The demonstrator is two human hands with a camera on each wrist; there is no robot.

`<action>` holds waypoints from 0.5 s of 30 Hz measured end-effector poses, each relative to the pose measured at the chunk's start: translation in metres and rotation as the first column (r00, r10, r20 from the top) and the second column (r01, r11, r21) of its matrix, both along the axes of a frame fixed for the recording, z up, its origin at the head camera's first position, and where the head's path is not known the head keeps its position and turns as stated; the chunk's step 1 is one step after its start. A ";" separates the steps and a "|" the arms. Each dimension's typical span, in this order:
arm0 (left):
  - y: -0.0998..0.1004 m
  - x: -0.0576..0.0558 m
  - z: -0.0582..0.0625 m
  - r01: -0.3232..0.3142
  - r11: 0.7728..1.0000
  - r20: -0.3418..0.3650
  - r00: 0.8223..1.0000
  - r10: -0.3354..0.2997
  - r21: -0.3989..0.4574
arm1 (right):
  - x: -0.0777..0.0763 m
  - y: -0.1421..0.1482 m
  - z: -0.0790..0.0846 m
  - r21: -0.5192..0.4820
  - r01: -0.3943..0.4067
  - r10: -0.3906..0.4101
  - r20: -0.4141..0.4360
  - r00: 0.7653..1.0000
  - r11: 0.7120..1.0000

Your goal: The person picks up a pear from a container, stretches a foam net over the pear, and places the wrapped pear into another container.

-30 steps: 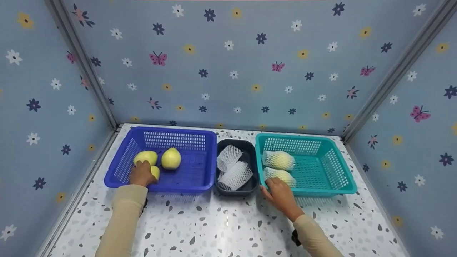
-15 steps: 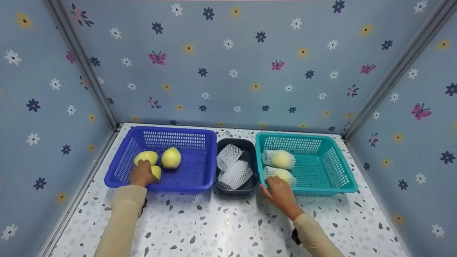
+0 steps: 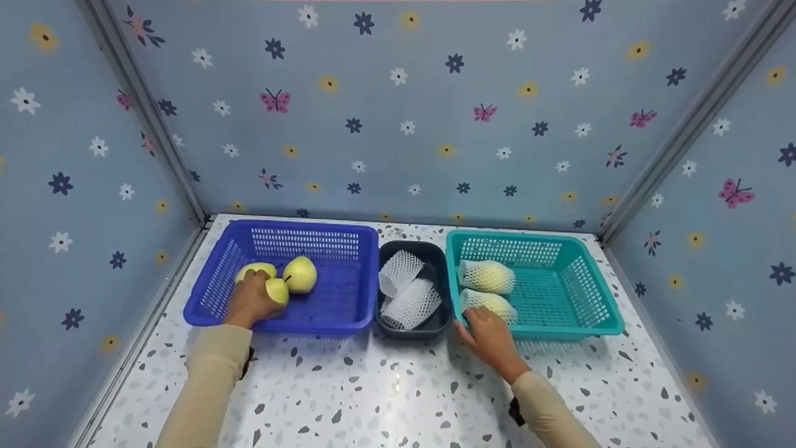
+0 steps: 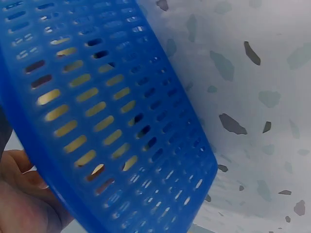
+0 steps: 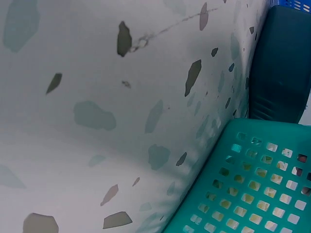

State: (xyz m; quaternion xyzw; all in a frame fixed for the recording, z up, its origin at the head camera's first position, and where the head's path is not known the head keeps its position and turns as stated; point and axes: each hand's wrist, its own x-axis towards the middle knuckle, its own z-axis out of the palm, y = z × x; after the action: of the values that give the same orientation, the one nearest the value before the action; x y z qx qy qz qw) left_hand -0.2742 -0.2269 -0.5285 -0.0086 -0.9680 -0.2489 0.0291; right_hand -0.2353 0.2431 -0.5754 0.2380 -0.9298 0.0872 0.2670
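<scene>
My left hand (image 3: 250, 302) reaches into the blue basket (image 3: 345, 292) and grips a yellow-green pear (image 3: 277, 292), its stem pointing up. Behind my fingers lies a second pear (image 3: 258, 269), partly covered by the hand; a third pear (image 3: 301, 274) sits just right of the held one. In the left wrist view the hand (image 4: 26, 204) shows past the slotted basket wall (image 4: 112, 97). Across the near left rim of the teal basket (image 3: 547, 305), my right hand (image 3: 490, 339) rests with fingertips at a pear in a white foam net (image 3: 497, 303). Another netted pear (image 3: 489, 276) lies behind it.
Between the baskets stands a dark grey tray (image 3: 413, 336) with white foam nets (image 3: 413, 305) in it. All three containers stand on a speckled white tabletop (image 3: 373, 392). Flower-patterned panels (image 3: 398, 112) enclose the back and both sides.
My left hand has lifted and turned the pear slightly to the right, so more of it and its stem now show. The right hand has stayed in place.
</scene>
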 end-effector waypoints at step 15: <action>0.018 0.003 0.009 0.046 0.979 -0.277 0.961 0.011 0.200 | 0.001 0.000 0.001 -0.009 -0.011 0.011 0.011 1.000 1.000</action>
State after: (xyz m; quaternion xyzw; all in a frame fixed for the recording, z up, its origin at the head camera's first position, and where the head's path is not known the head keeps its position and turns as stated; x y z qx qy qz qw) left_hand -0.2710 -0.2086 -0.5197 -0.0490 -0.9236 -0.3437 0.1626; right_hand -0.2346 0.2426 -0.5747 0.2416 -0.9294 0.0943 0.2625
